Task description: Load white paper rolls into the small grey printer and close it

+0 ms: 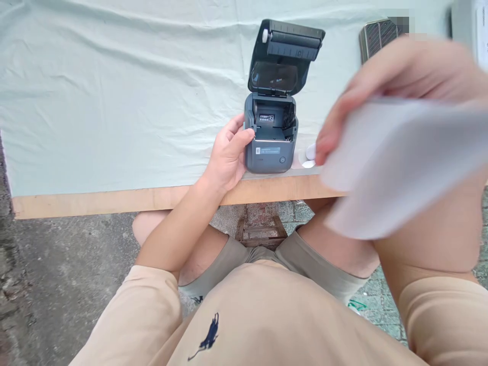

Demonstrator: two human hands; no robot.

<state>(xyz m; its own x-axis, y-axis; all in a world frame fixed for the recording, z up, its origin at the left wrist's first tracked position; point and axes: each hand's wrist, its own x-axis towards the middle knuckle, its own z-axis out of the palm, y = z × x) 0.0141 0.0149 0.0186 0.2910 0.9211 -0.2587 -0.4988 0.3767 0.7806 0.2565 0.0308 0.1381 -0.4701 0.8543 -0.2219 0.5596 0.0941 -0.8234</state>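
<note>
A dark grey label printer (270, 155) stands near the table's front edge with its lid (282, 61) flipped up. Its paper bay looks bare, apart from a small printed sticker inside. My left hand (229, 150) grips the printer's left side, thumb on the front rim and fingers around the side. Raised at the right, close to the camera, my right hand (400, 71) holds a white paper sheet (396, 173), bent and blurred by motion. Just left of my right fingertips are small white rounded pieces (309, 156), partly hidden; I cannot make out what they are.
A pale green cloth (133, 101) covers the table, whose wooden edge (95, 201) runs along the front. Behind my right hand lies a dark ribbed object (375, 38). A grey-white box-like thing (468, 30) stands at the far right. Under the table is a wooden stool (261, 231).
</note>
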